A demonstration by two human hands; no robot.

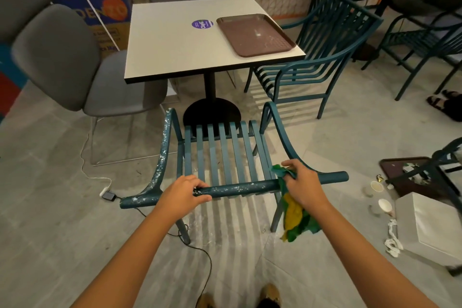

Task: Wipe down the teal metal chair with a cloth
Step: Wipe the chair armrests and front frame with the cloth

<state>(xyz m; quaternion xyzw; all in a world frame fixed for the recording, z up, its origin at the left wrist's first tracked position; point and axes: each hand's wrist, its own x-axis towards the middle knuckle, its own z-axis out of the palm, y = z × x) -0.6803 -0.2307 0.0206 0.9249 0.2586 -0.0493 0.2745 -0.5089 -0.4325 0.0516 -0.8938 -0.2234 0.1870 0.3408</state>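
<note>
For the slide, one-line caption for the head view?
Left hand steadies the speckled top rail of the teal chair while right hand presses a green-yellow cloth on it.

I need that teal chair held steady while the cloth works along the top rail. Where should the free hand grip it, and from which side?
Grip the teal chair's round top rail left of centre, coming from above and behind, fingers curled over it. It is a slim horizontal tube facing the person, easy to wrap. The left hand sits there already, clear of the right hand and cloth at the right end.
</note>
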